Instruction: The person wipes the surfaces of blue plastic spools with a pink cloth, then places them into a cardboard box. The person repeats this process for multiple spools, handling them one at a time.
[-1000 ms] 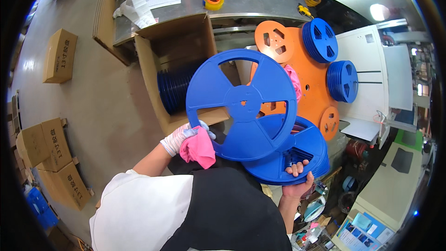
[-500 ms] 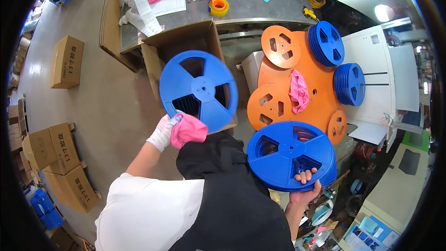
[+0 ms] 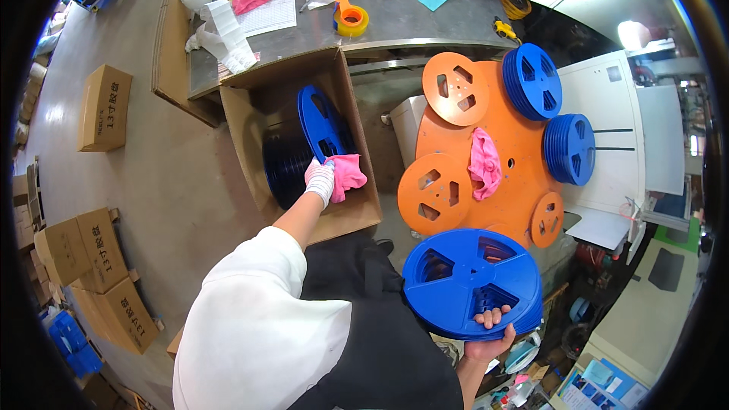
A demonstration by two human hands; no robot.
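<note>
My left hand (image 3: 320,181), in a white glove, is closed on the lower rim of a blue plastic reel (image 3: 307,118). The reel stands steeply tilted inside an open cardboard box (image 3: 247,118), beside a row of dark reels (image 3: 282,171). A pink cloth (image 3: 348,174) is bunched in the same hand. Bare, my right hand (image 3: 492,328) grips the near edge of a stack of blue reels (image 3: 437,305); its fingertips hook through a cutout of the top one. That stack sits at the near side of an orange round plate (image 3: 456,140).
Two more stacks, blue reels (image 3: 533,80) and blue reels (image 3: 571,149), stand on the plate's far right. A pink cloth (image 3: 486,165) lies at its middle, between orange discs. Behind is a metal table (image 3: 304,34) with a tape roll (image 3: 351,19). Cartons (image 3: 106,110) stand left.
My left hand has carried the blue reel away from me into the box, turning it from facing up to nearly on edge. The right hand keeps its grip on the stack.
</note>
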